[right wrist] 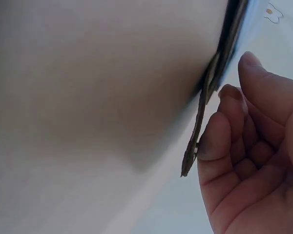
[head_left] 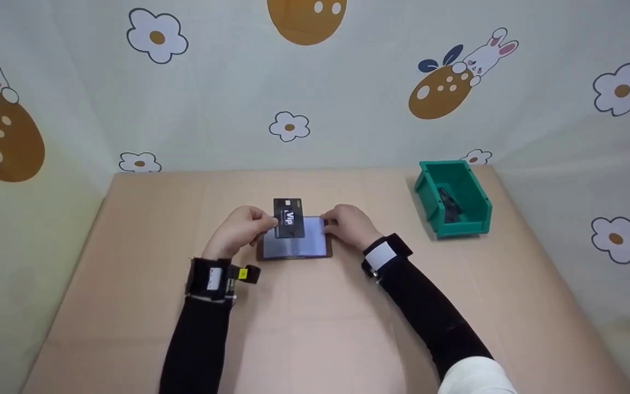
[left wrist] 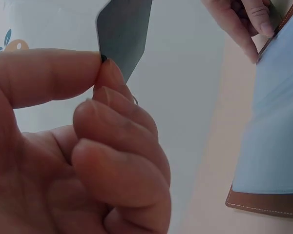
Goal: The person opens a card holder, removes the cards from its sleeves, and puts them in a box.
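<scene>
My left hand (head_left: pixel 241 231) pinches the left edge of a black card (head_left: pixel 289 229) printed "Vip" between thumb and index finger. The card stands upright over a brown card holder (head_left: pixel 295 249) with bluish clear plastic sleeves, which lies open on the table. In the left wrist view the card (left wrist: pixel 124 36) is seen tilted, apart from the sleeves (left wrist: pixel 278 136). My right hand (head_left: pixel 352 225) grips the holder's right edge, its thumb by the plastic. From the right wrist, the holder's brown cover (right wrist: pixel 199 119) shows edge-on against the curled fingers.
A green bin (head_left: pixel 460 227) stands at the table's back right, with a dark object (head_left: pixel 449 207) inside it. Behind the beige table (head_left: pixel 315 339) hangs a pale curtain (head_left: pixel 227 98) printed with flowers and rabbits.
</scene>
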The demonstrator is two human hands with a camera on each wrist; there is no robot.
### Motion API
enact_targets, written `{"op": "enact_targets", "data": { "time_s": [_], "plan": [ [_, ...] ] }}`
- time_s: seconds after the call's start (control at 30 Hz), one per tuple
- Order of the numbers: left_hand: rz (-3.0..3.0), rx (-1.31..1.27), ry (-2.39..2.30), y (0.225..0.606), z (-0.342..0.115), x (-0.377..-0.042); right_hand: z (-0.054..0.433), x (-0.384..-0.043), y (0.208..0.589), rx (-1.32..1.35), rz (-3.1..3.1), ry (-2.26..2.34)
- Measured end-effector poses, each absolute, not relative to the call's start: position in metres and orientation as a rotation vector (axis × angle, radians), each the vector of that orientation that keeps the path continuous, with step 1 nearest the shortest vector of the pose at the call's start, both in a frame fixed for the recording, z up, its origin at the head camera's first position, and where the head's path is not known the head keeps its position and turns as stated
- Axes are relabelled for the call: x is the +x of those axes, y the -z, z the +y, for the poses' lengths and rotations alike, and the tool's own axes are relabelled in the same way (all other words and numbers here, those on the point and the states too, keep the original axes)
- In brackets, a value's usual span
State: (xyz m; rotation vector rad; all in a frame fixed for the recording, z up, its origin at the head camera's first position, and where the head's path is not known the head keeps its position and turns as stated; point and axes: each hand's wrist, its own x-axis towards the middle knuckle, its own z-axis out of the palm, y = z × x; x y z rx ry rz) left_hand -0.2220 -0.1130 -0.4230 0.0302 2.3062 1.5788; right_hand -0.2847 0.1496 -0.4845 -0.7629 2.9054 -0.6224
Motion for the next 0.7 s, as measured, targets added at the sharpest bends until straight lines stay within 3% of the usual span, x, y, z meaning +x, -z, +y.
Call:
{"op": "enact_targets", "data": {
  "time_s": [0.43,0.7],
  "plan": [
    [2.296,0.045,-1.594,0.429,-0.109,-0.222,0.156,-0.268,0.433,-0.740,2.938,0.926],
    [2.297,0.087,-1.606,0.427,-0.104,-0.220,0.145,-0.254,0.421,-0.666,2.826,1.026]
  ]
}}
